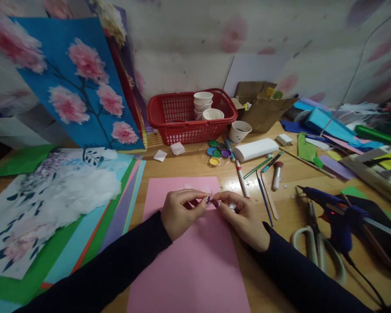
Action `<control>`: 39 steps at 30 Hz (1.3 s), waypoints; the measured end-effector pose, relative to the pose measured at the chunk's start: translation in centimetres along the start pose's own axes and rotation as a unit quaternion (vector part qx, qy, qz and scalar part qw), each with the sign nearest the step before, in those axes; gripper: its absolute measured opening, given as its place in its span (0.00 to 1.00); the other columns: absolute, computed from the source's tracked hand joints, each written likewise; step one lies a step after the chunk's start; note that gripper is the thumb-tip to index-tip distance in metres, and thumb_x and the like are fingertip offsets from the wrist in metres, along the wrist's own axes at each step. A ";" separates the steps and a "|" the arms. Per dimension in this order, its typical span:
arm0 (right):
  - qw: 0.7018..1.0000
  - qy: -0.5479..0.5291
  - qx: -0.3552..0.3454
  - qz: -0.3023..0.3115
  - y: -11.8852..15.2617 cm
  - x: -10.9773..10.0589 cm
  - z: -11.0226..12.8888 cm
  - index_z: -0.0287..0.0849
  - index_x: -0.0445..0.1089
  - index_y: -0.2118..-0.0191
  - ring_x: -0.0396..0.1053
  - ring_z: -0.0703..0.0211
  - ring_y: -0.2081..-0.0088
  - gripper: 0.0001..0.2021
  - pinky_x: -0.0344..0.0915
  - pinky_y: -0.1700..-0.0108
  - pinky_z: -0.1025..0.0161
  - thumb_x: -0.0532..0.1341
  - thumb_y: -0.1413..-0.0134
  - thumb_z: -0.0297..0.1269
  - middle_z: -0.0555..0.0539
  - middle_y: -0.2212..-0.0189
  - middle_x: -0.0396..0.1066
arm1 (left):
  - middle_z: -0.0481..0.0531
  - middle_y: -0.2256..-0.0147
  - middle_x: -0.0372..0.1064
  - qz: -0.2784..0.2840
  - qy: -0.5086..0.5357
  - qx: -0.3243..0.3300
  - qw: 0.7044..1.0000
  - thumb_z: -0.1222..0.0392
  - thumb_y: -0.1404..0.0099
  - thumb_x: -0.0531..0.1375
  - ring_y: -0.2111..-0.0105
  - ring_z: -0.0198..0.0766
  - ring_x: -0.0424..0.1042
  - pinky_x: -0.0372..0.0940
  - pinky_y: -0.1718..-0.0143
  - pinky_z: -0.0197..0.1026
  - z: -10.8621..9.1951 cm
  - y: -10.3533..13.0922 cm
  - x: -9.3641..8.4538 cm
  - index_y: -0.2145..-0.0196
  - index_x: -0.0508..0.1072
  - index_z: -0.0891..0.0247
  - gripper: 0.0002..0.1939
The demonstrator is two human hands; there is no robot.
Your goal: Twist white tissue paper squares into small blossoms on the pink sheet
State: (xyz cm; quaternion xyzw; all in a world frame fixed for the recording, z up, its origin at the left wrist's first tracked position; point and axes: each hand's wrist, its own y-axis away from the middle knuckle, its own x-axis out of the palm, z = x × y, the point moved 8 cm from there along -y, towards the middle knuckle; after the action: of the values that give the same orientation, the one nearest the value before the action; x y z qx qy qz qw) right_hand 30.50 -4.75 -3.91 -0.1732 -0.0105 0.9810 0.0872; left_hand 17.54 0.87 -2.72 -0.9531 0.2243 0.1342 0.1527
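Observation:
A large pink paper sheet [189, 265] lies on the wooden table in front of me. Over its upper part, my left hand [185, 211] and my right hand [243, 217] meet at the fingertips. Both are closed in a pinch around something small and pale, too small to make out. A bit of white shows beneath the fingers of my right hand. Behind my hands, pale paper pieces [190, 186] rest along the sheet's top edge.
A red basket [192, 126] with paper cups stands behind. Markers, brushes, scissors [321, 248] and a blue glue gun [335, 217] lie to the right. Coloured sheets with cotton [94, 189] are at left, below a blue flower picture [65, 82]. Small white squares [160, 155] lie before the basket.

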 end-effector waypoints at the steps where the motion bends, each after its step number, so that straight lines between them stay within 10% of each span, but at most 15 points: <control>1: 1.000 -0.005 0.001 0.001 0.0 0.0 0.0 0.39 0.73 0.66 0.55 0.66 0.80 0.13 0.53 0.78 0.67 0.59 0.46 0.44 0.50 0.79 0.66 | 0.55 0.72 0.78 0.000 0.004 -0.003 1.000 0.65 0.44 0.61 0.78 0.34 0.73 0.66 0.80 0.32 0.1 0.0 0.0 0.70 0.79 0.66 0.06; 15: 1.000 -0.027 0.012 0.004 0.1 0.2 -0.7 0.42 0.74 0.65 0.65 0.59 0.72 0.12 0.60 0.73 0.65 0.58 0.46 0.44 0.47 0.73 0.72 | 0.55 0.70 0.77 -0.007 0.030 -0.051 0.998 0.64 0.43 0.59 0.78 0.33 0.71 0.65 0.79 0.33 1.1 -0.1 0.0 0.68 0.78 0.67 0.07; 25: 1.000 -0.014 0.015 -0.004 0.0 0.2 -0.3 0.40 0.72 0.67 0.55 0.65 0.79 0.15 0.54 0.78 0.67 0.59 0.47 0.48 0.52 0.81 0.62 | 0.56 0.68 0.77 0.009 0.051 0.002 0.999 0.65 0.44 0.60 0.68 0.38 0.74 0.66 0.76 0.33 0.1 -0.1 0.2 0.70 0.78 0.65 0.06; 39: 0.997 -0.042 0.062 -0.002 -0.1 0.2 -1.2 0.40 0.69 0.70 0.54 0.65 0.79 0.12 0.50 0.77 0.67 0.59 0.51 0.45 0.53 0.81 0.59 | 0.46 0.83 0.68 -0.040 0.221 -0.185 0.957 0.52 0.42 0.59 0.86 0.30 0.65 0.56 0.88 0.29 4.0 -0.2 0.1 0.65 0.67 0.67 0.14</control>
State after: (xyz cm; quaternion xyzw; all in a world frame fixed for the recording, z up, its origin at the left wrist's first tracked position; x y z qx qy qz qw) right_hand 30.73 -4.67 -5.06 -0.1262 0.0468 0.9859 0.0997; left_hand 16.99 2.38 -6.34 -0.9787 0.1858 -0.0464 -0.0741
